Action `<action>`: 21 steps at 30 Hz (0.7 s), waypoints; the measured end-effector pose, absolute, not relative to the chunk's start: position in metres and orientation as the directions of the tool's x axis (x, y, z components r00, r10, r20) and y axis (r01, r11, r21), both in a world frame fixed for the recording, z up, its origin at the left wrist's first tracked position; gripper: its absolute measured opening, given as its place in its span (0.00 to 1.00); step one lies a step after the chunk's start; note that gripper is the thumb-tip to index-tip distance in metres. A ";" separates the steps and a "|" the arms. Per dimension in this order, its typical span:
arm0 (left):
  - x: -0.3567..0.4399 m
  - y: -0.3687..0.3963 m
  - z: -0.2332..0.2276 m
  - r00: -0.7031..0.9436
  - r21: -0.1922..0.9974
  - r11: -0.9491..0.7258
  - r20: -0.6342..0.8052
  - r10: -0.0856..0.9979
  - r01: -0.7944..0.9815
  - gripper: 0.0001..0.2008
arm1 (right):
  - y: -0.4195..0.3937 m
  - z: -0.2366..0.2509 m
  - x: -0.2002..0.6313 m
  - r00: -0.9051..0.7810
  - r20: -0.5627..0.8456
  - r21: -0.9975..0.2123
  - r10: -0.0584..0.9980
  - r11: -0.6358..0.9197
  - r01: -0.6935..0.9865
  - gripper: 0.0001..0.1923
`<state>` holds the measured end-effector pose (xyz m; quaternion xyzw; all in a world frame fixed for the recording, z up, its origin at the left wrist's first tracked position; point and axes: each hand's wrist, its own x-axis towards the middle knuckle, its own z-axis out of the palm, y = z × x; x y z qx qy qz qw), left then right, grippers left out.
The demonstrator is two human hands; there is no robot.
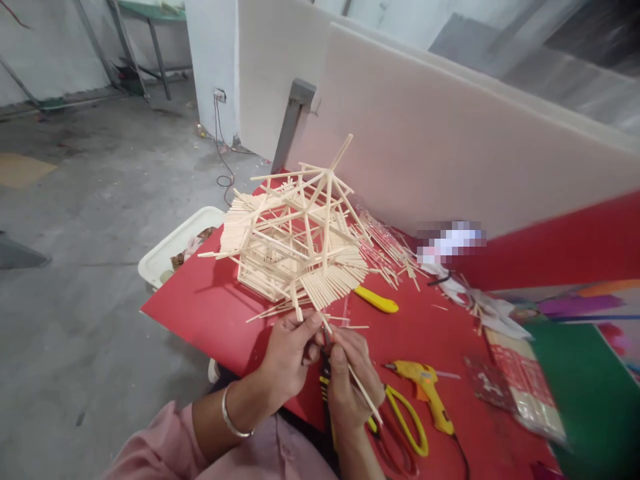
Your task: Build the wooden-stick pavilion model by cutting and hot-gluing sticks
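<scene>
A small hut model [295, 243] built of thin wooden sticks stands on the red table [210, 313]. Its roof frame rises to a peak, partly covered with rows of sticks. My left hand [287, 353] pinches near the roof's front edge, next to a loose stick. My right hand [347, 387] holds a long thin wooden stick [357, 383] that slants from the roof edge down to the right. A dark-handled tool lies under my right hand; whether the hand grips it I cannot tell.
A yellow knife [376, 300], a yellow glue gun [425, 393] and yellow-handled scissors [405, 427] lie on the table. Loose sticks [390, 250] are scattered behind the model. Packets [520, 390] and coloured paper [585, 387] lie at right. A white bin [175, 250] stands beyond the table's left corner.
</scene>
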<state>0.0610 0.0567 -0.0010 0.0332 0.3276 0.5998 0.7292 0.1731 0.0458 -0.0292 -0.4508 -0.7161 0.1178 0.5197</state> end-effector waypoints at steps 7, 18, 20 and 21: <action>0.063 0.056 -0.005 0.098 0.409 0.290 -0.429 0.898 -0.865 0.18 | 0.043 -0.030 0.176 -0.039 0.616 -0.635 0.787 0.525 0.567 0.10; 0.063 0.056 -0.002 0.111 0.397 0.309 -0.449 0.887 -0.864 0.20 | 0.042 -0.029 0.176 -0.031 0.617 -0.647 0.786 0.530 0.548 0.10; 0.064 0.056 -0.003 0.109 0.399 0.309 -0.451 0.886 -0.863 0.21 | 0.042 -0.029 0.176 -0.038 0.618 -0.647 0.786 0.535 0.544 0.11; 0.064 0.056 -0.003 0.108 0.399 0.308 -0.451 0.886 -0.864 0.21 | 0.042 -0.030 0.176 -0.041 0.619 -0.644 0.785 0.536 0.545 0.12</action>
